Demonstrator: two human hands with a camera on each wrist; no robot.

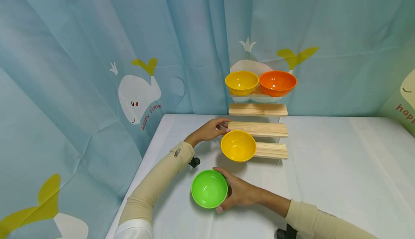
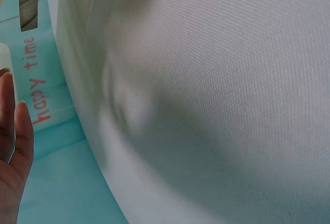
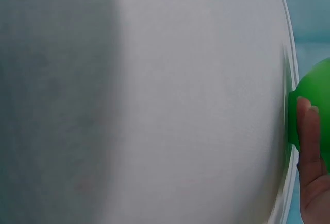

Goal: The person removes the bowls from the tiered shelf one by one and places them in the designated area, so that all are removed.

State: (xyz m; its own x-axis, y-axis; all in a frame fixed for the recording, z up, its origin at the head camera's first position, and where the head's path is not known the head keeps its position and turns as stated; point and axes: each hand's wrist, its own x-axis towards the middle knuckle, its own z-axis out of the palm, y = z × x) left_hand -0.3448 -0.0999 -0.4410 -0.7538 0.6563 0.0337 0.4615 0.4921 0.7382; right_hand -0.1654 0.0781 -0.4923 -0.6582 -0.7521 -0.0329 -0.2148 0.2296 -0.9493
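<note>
My right hand grips a green bowl by its right side, over the white table in front. In the right wrist view, fingers lie against the wall of the green bowl, near its foot. My left hand reaches to the left end of a wooden step rack, its fingers loosely bent. Its thumb tip is close to the rim of a yellow bowl at the left end of the lowest step; whether they touch, I cannot tell. The left wrist view catches only part of the left hand.
On the rack's top step, another yellow bowl stands to the left of an orange bowl. Behind the white table hangs a blue curtain with whale prints. The table's left edge runs beneath the left forearm.
</note>
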